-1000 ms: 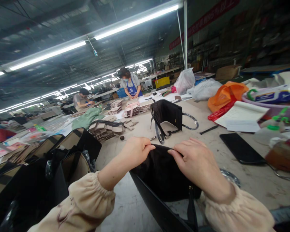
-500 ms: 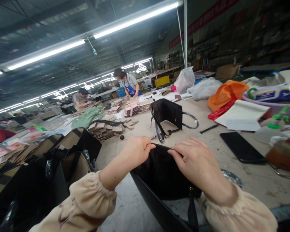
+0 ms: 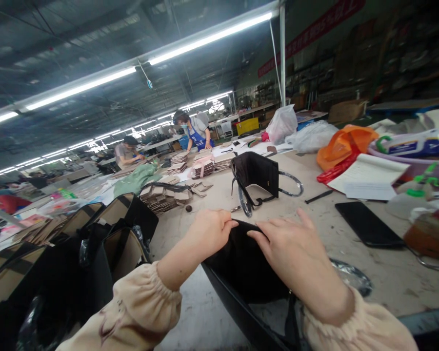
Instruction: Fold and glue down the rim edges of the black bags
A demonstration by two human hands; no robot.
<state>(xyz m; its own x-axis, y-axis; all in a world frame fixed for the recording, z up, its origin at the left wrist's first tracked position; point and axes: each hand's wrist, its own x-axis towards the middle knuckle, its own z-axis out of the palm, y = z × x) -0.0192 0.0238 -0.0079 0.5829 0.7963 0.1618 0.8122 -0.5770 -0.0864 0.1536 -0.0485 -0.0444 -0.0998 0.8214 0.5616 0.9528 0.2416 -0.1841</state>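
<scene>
A black handbag (image 3: 223, 287) stands open in front of me, its mouth facing up and its dark inside showing. My left hand (image 3: 214, 229) pinches the far rim of the bag between thumb and curled fingers. Close beside it, my right hand (image 3: 290, 243) grips the same rim, thumb on the near side and its fingers over the far side. The fingertips beyond the rim are partly hidden. Past the hands, a second black bag (image 3: 259, 173) with plastic-wrapped handles rests on the table.
Several black bags (image 3: 126, 253) crowd the left side. A phone (image 3: 368, 224), a notebook (image 3: 369, 175) and a bottle with a green nozzle (image 3: 409, 197) lie to the right. Stacked brown pieces (image 3: 164, 195) sit further back. Two people work beyond, one in a blue apron (image 3: 197, 139).
My right hand has slid slightly left along the rim, closer to the left hand, and one finger now lifts. The view has shifted a little.
</scene>
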